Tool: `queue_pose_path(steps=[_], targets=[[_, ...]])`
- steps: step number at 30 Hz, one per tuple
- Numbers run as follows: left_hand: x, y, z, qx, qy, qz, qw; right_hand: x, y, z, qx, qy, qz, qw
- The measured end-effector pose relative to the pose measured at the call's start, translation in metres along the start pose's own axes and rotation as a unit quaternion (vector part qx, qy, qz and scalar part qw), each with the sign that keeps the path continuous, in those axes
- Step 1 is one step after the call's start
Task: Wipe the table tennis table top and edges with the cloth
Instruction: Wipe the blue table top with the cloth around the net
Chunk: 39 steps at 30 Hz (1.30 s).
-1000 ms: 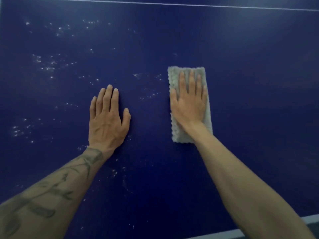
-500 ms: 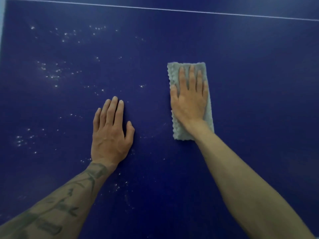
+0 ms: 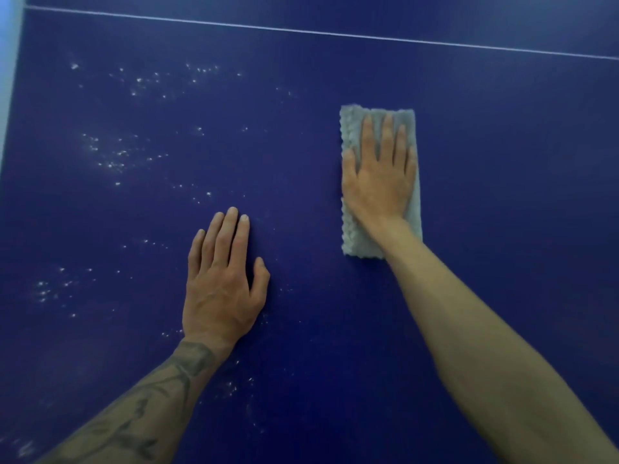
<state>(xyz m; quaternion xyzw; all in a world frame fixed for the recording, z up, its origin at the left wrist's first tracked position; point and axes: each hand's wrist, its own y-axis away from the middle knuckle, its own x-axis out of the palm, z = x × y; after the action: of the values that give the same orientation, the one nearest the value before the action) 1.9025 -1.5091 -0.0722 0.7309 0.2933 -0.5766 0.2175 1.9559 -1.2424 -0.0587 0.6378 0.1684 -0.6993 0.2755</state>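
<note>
The dark blue table tennis table top (image 3: pixel 502 169) fills the view. A folded light grey cloth (image 3: pixel 351 128) lies flat on it, right of centre, long side pointing away from me. My right hand (image 3: pixel 378 182) presses flat on the cloth with fingers spread, covering most of it. My left hand (image 3: pixel 221 289) rests palm down on the bare table, to the left of the cloth and nearer me, holding nothing. White dust specks (image 3: pixel 110 155) are scattered over the left half of the top.
A thin white line (image 3: pixel 335 33) crosses the table beyond the cloth. The table's left edge (image 3: pixel 10 95) shows at the far left, with a pale floor beyond. More specks (image 3: pixel 234 386) lie near my left wrist.
My right hand has pushed the cloth away from me, toward the white line. Specks just left of the cloth are gone. My left hand stays flat on the table.
</note>
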Motion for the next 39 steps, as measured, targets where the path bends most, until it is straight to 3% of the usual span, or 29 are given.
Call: queue_pose_path(steps=[3, 6, 8, 12, 16, 18, 23, 25, 27, 31, 33, 37, 39], targets=[[0.001, 0.0, 0.001, 0.001, -0.005, -0.003, 1.0, 0.008, -0.008, 0.044, -0.033, -0.02, 0.007, 0.999], [0.001, 0.001, 0.002, 0.005, -0.011, -0.004, 1.0, 0.016, 0.041, 0.066, -0.192, -0.011, 0.024, 0.981], [0.002, 0.001, 0.002, 0.005, -0.01, -0.007, 1.0, 0.018, 0.062, 0.046, -0.244, -0.006, 0.033, 0.969], [0.002, -0.001, 0.001, -0.001, -0.006, -0.001, 1.0, 0.007, 0.016, 0.005, -0.124, 0.01, 0.024, 0.992], [0.0, -0.001, 0.001, -0.002, -0.009, 0.005, 1.0, -0.001, -0.042, 0.04, -0.029, -0.024, 0.015, 0.999], [0.0, -0.001, 0.001, 0.001, -0.013, 0.006, 1.0, 0.005, -0.035, 0.066, -0.058, -0.029, 0.017, 0.998], [-0.002, 0.001, 0.001, 0.005, -0.014, 0.007, 1.0, 0.013, 0.041, 0.06, -0.252, 0.01, 0.043, 0.967], [-0.003, -0.002, 0.004, 0.012, 0.002, 0.005, 1.0, 0.008, 0.03, 0.036, -0.244, 0.023, 0.045, 0.968], [-0.006, -0.004, 0.012, 0.012, 0.005, -0.005, 1.0, 0.002, -0.002, 0.027, -0.175, 0.022, 0.046, 0.983], [-0.007, -0.006, 0.031, -0.003, -0.008, -0.019, 1.0, -0.005, -0.068, 0.068, -0.055, -0.037, 0.031, 0.997], [-0.005, -0.007, 0.033, -0.003, -0.01, -0.019, 1.0, 0.0, -0.072, 0.098, -0.082, -0.043, 0.036, 0.995], [-0.005, -0.008, 0.032, -0.009, -0.007, -0.012, 1.0, 0.01, -0.033, 0.105, -0.232, -0.001, 0.045, 0.972], [-0.007, -0.009, 0.032, -0.011, -0.004, -0.009, 1.0, 0.008, -0.034, 0.083, -0.222, 0.012, 0.039, 0.974]])
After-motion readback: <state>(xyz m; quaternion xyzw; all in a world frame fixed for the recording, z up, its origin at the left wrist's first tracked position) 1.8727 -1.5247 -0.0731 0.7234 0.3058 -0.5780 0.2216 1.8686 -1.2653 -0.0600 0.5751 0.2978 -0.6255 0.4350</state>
